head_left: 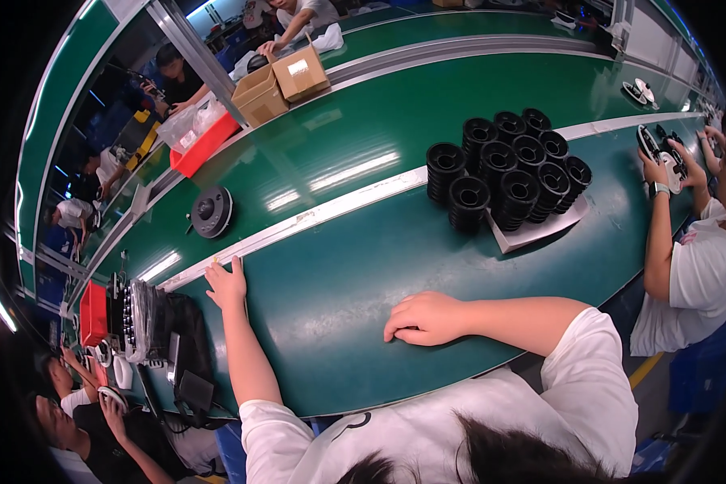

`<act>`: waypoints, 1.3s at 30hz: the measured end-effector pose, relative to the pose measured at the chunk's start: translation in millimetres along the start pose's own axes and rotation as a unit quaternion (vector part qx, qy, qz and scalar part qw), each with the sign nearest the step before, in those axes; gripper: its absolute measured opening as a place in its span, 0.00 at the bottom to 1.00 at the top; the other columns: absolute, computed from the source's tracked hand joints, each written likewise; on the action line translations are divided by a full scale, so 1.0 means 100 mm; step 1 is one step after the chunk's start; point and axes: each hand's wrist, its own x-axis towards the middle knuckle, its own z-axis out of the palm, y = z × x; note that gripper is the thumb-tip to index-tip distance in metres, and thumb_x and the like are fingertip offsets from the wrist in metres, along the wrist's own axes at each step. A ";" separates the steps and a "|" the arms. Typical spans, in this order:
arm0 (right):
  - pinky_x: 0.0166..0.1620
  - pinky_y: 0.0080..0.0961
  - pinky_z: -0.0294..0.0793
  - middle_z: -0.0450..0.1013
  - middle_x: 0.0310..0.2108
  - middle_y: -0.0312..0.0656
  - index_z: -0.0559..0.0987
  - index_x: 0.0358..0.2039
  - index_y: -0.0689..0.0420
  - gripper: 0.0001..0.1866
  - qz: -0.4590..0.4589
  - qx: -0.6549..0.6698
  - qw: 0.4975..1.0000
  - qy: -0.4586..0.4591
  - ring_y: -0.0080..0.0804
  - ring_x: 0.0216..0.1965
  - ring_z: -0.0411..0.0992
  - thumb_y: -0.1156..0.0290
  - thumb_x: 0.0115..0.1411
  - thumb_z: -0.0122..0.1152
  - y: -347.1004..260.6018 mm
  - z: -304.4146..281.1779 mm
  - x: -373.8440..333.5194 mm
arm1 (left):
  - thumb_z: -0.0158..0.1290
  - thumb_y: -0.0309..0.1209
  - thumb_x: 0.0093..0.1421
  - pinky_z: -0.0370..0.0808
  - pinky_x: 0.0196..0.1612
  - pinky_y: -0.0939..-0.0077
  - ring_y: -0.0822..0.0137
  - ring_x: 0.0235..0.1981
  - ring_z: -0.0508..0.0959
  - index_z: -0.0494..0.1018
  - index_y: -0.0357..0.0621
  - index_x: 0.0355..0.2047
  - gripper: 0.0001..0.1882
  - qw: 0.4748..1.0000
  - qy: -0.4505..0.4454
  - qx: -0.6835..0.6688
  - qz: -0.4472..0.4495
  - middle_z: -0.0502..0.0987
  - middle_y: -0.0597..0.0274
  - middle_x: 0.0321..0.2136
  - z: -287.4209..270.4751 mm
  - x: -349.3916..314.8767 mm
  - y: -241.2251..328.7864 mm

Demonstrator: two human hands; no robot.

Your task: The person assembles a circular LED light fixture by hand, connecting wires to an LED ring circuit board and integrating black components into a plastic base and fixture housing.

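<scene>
My left hand (227,282) lies at the far edge of the teal worktop (331,331), beside the pale strip along the conveyor; its fingers are spread and nothing shows in them. In front of my body, my right hand (426,318) rests on the worktop with its fingers curled together, and no object is visible in it. Several stacks of black ring-shaped plastic parts (516,189) stand beyond it to the right, partly on a white tray (532,232). A round dark grey device with a domed centre (212,212) sits on the green conveyor (298,173), past my left hand.
At left are bagged parts (143,323), a black box (194,391) and a red bin (93,313). A red tray (206,137) and cardboard boxes (260,95) stand beyond the conveyor. Co-workers sit on both sides; the right one holds black-and-white parts (671,168).
</scene>
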 end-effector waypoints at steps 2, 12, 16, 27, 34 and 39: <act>0.41 0.31 0.67 0.72 0.32 0.35 0.75 0.31 0.51 0.08 0.000 -0.001 1.000 -0.004 0.36 0.38 0.68 0.71 0.51 0.47 0.00 0.00 0.01 | 0.33 0.57 0.55 0.43 0.59 0.50 0.60 0.62 0.44 0.46 0.39 0.58 0.39 1.000 0.001 -0.009 -0.017 0.45 0.51 0.60 0.00 0.00 -0.01; 0.41 0.30 0.67 0.72 0.31 0.35 0.75 0.31 0.52 0.08 -0.006 0.007 1.000 0.004 0.35 0.37 0.68 0.71 0.51 0.47 0.00 0.01 0.00 | 0.30 0.57 0.56 0.42 0.58 0.46 0.60 0.62 0.44 0.47 0.37 0.57 0.40 0.995 0.024 0.027 -0.091 0.47 0.53 0.59 -0.01 0.04 -0.05; 0.40 0.30 0.67 0.71 0.31 0.35 0.75 0.31 0.52 0.08 -0.007 0.004 1.000 0.007 0.35 0.37 0.68 0.71 0.51 0.48 -0.01 0.00 0.00 | 0.30 0.57 0.56 0.42 0.58 0.46 0.60 0.62 0.45 0.48 0.38 0.58 0.38 0.999 0.015 0.013 -0.035 0.48 0.53 0.59 -0.01 0.04 -0.08; 0.40 0.30 0.67 0.71 0.31 0.34 0.75 0.31 0.51 0.08 0.001 0.005 1.000 0.005 0.35 0.36 0.68 0.71 0.51 0.48 0.02 0.02 0.00 | 0.33 0.53 0.57 0.39 0.59 0.47 0.64 0.62 0.44 0.48 0.46 0.59 0.34 0.997 -0.021 0.004 0.074 0.46 0.59 0.60 0.00 0.06 -0.11; 0.40 0.29 0.67 0.72 0.31 0.34 0.75 0.31 0.51 0.08 -0.006 0.003 1.000 0.007 0.35 0.37 0.68 0.71 0.51 0.48 0.02 0.02 0.00 | 0.35 0.51 0.58 0.40 0.59 0.51 0.64 0.61 0.46 0.50 0.45 0.58 0.33 0.992 -0.007 0.004 0.122 0.49 0.59 0.60 0.04 0.09 -0.14; 0.38 0.30 0.68 0.71 0.29 0.35 0.75 0.32 0.51 0.08 -0.028 0.001 0.999 0.020 0.36 0.34 0.68 0.71 0.52 0.49 0.03 0.04 0.00 | 0.35 0.51 0.58 0.43 0.59 0.53 0.61 0.61 0.47 0.51 0.42 0.57 0.33 0.992 -0.004 0.012 0.125 0.49 0.56 0.59 0.06 0.11 -0.13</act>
